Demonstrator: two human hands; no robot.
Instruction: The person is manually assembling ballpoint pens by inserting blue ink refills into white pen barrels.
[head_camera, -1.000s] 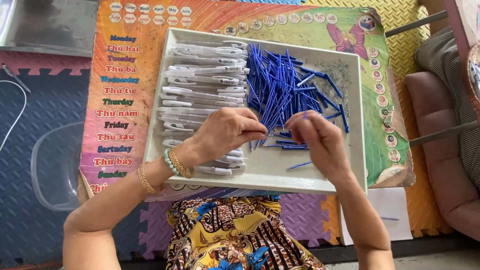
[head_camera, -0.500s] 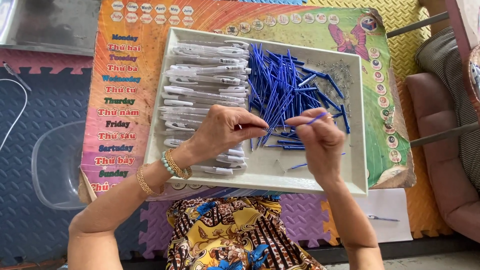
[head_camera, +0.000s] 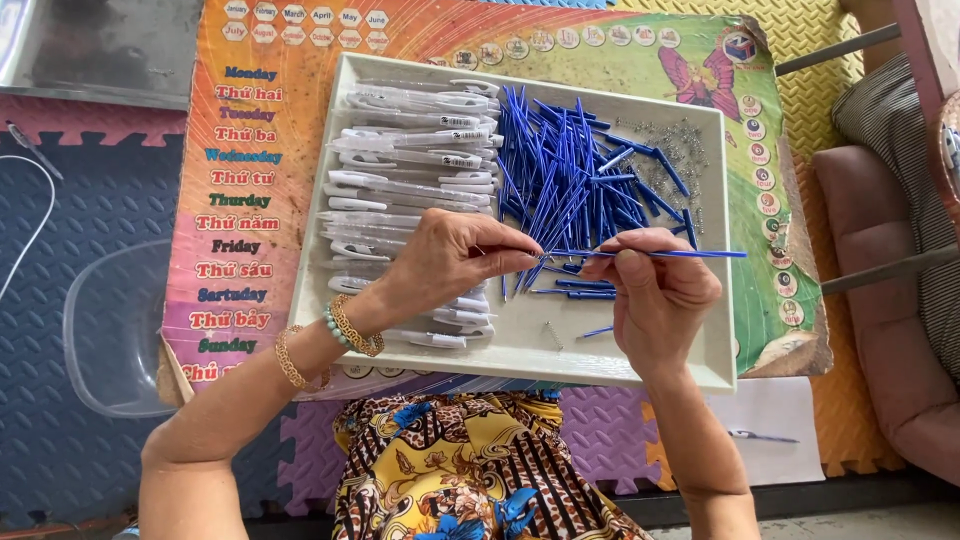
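A white tray (head_camera: 520, 345) lies on a colourful poster. It holds a stack of clear pen barrels (head_camera: 410, 170) on the left, a heap of blue pen refills (head_camera: 570, 180) in the middle and small metal springs (head_camera: 680, 150) at the far right. My right hand (head_camera: 655, 295) holds one blue refill (head_camera: 690, 254) level, its end pointing right. My left hand (head_camera: 450, 262) pinches the refill's left tip, where something tiny may sit between the fingers. Both hands hover over the tray's near half.
The poster (head_camera: 235, 210) rests on foam floor mats. A clear plastic bowl (head_camera: 110, 330) sits left of the poster. A single spring (head_camera: 553, 335) and loose refills lie on the tray's near part. A cushioned seat (head_camera: 880, 330) stands at the right. A patterned lap is below.
My right hand has lifted a refill out of the heap and turned it level. My left hand has come to its left tip.
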